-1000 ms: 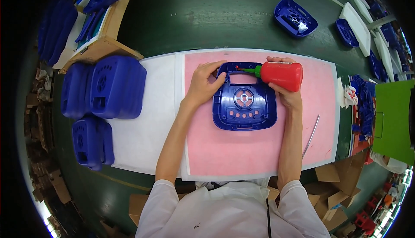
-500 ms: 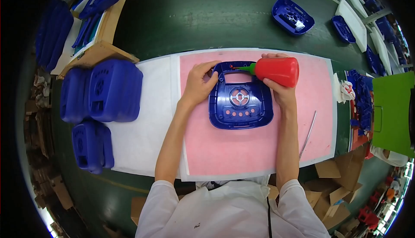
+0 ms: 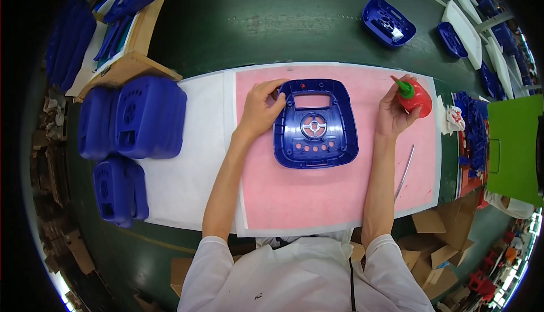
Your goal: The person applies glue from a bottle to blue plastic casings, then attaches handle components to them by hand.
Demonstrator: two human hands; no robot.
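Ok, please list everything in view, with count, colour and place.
Pink sheet: 1, pink, centre.
White sheet: 1, white, left of it.
Perforated panel: 1, blue, on pink sheet.
Squeeze bottle: 1, red and green, right of panel.
Metal rod: 1, silver, on pink sheet.
Panel stacks: about 3, blue, left.
Far shells: at least 2, blue, upper right.
Stained cloth: 1, white and red, right.
Small parts: many, blue, right.
Boxy object: 1, green, right edge.
Wooden unit: 1, tan, upper left.
Dark surface: 1, green, top centre.
Cardboard boxes: several, brown, lower right.
Left hand: 1, bare, at panel's edge.
Right hand: 1, bare, holding bottle.
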